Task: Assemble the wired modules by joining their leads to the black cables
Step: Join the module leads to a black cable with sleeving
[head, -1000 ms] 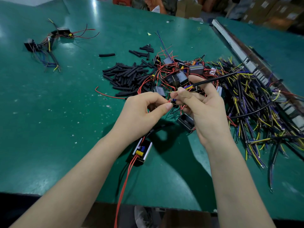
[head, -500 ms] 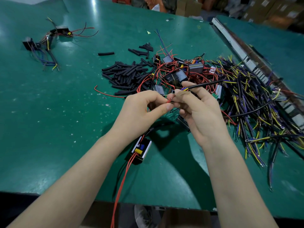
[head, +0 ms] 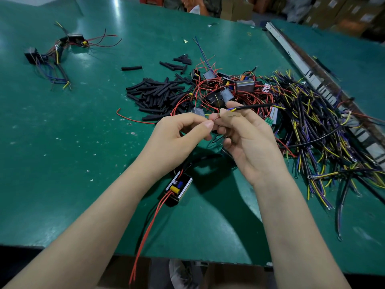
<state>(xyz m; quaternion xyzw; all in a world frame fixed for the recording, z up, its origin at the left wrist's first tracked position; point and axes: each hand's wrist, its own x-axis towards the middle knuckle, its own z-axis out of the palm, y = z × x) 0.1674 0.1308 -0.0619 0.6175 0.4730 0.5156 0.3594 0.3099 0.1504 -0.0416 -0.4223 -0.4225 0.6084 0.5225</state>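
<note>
**A:** Head view, live. My left hand [head: 183, 132] is pinching a red lead [head: 216, 120] between thumb and forefinger. My right hand [head: 248, 138] is pinching the stripped end of a black cable [head: 256, 107], and the cable runs off to the right toward the cable pile [head: 325, 130]. The two tips meet in the gap between my hands, above the worktop [head: 62, 163].

**B:** How do you do this bit well?

**A:** As I judge it, keep both grips close to the bare ends so they don't wander, lay the strands side by side, then twist evenly. I'd watch the cable's yellow and blue cores; I can't tell from here which one the lead is touching.

**B:** Where's the module?

**A:** The module [head: 178, 188] lies open side up on the worktop, below my left wrist. It's a small black case with a yellow part and a blue part showing inside. Red wires trail from it off the near edge, and the lead rises into my left hand.

**B:** Anything else?

**A:** Sleeves [head: 158, 93] are heaped just left of the spare modules [head: 227, 92], and finished sets [head: 56, 53] sit far left.
</note>
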